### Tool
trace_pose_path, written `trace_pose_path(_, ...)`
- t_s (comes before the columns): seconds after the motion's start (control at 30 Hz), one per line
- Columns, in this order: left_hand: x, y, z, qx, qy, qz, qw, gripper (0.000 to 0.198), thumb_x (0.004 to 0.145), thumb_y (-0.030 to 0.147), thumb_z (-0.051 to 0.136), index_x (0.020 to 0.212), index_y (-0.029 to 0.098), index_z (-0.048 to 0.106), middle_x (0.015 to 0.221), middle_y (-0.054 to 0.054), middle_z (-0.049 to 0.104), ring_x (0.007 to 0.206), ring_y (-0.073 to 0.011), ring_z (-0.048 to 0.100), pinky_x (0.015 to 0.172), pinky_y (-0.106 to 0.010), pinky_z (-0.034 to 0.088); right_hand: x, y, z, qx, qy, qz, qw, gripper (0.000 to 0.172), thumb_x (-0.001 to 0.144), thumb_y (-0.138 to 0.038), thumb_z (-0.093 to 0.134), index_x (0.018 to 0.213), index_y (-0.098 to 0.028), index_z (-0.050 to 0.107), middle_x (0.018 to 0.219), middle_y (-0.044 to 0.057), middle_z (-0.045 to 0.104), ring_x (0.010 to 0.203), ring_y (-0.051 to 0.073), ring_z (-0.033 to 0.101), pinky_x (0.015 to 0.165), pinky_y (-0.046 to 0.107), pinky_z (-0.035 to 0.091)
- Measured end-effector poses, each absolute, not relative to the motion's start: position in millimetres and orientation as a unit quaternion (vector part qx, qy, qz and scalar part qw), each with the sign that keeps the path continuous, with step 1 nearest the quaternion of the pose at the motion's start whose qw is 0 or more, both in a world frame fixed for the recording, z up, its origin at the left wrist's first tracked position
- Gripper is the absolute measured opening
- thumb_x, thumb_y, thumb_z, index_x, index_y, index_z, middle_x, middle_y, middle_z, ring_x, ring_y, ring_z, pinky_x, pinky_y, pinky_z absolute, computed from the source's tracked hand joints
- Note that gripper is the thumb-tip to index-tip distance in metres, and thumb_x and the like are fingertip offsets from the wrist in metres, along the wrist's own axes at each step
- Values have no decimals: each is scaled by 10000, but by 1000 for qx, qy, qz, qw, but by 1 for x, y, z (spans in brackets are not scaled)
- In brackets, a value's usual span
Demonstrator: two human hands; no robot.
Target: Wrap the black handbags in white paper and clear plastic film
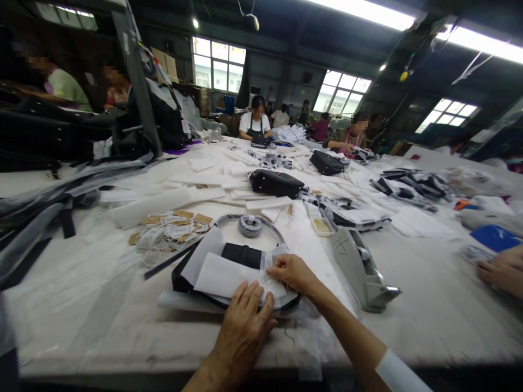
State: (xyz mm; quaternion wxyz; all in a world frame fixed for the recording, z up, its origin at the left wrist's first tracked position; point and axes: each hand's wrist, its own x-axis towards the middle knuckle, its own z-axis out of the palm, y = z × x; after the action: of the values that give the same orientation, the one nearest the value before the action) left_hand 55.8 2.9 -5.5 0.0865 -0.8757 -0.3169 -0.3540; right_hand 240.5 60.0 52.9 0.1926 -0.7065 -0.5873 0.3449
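A black handbag (180, 279) lies flat before me, its strap looping away at the back. White foam sheets (229, 275) cover much of it, and a strip of clear tape (267, 261) runs over their right part. My left hand (247, 321) rests on the foam's lower edge with fingers stretched out. At the tape, my right hand (292, 272) has thumb and forefinger pinched together on the strip. A coiled, wrapped strap (250, 225) sits inside the loop behind the bag.
A grey tape dispenser (359, 267) stands to the right. Paper tags (175, 228) are heaped at left. Farther back lie black bags (275, 182) among foam sheets. Another person's hand (502, 269) is at the right edge; co-workers sit across the table.
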Motion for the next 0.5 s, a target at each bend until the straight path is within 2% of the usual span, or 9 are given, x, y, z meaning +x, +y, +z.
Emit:
trace_pose_path(0.07, 56, 3, -5, -875, -317, -354, 92, 245, 952, 243, 528, 1172, 173, 609, 1120, -112, 670, 1119, -268, 639, 977, -463, 538, 246, 51, 63, -701, -580, 351, 222, 208, 802, -353, 647, 688, -191, 586, 541, -54, 558, 472, 105, 509, 469, 214, 361)
trace_pose_path(0.13, 56, 4, -4, -873, -316, -359, 98, 236, 951, 230, 521, 1163, 172, 608, 1112, -108, 670, 1112, -267, 640, 971, -458, 539, 266, 35, 78, -698, -574, 325, 279, 237, 846, -412, 567, 760, -195, 610, 628, -26, 614, 520, 131, 571, 524, 240, 443)
trace_pose_path(0.2, 56, 5, -3, -869, -311, -370, 104, 226, 955, 228, 515, 1153, 172, 607, 1097, -107, 670, 1096, -266, 643, 965, -458, 536, 301, 14, 92, -712, -557, 249, 347, 289, 819, -486, 578, 808, -205, 647, 730, 7, 668, 614, 172, 629, 621, 286, 498)
trace_pose_path(0.27, 56, 6, -3, -866, -301, -382, 112, 221, 964, 232, 502, 1147, 176, 611, 1088, -104, 670, 1083, -263, 645, 963, -450, 527, 346, -10, 104, -757, -513, 146, 379, 335, 777, -534, 597, 852, -218, 682, 777, 34, 702, 682, 219, 654, 704, 339, 511)
trace_pose_path(0.33, 55, 9, -5, -862, -294, -393, 123, 227, 978, 236, 477, 1149, 186, 619, 1093, -97, 671, 1078, -256, 644, 975, -435, 506, 391, -32, 109, -805, -459, 79, 367, 367, 733, -550, 609, 876, -225, 702, 860, 68, 730, 815, 272, 663, 797, 387, 498)
trace_pose_path(0.4, 53, 13, -9, -859, -284, -402, 140, 242, 990, 243, 458, 1154, 196, 629, 1104, -88, 673, 1070, -247, 644, 994, -418, 478, 426, -49, 108, -838, -416, 63, 348, 377, 684, -537, 624, 853, -211, 711, 926, 105, 736, 922, 311, 644, 873, 427, 471)
trace_pose_path(0.5, 52, 19, -16, -861, -256, -406, 168, 255, 988, 253, 466, 1169, 201, 639, 1122, -82, 675, 1058, -240, 644, 1016, -396, 441, 454, -61, 98, -850, -392, 109, 335, 401, 670, -566, 617, 723, -180, 715, 819, 123, 731, 848, 306, 655, 810, 429, 498)
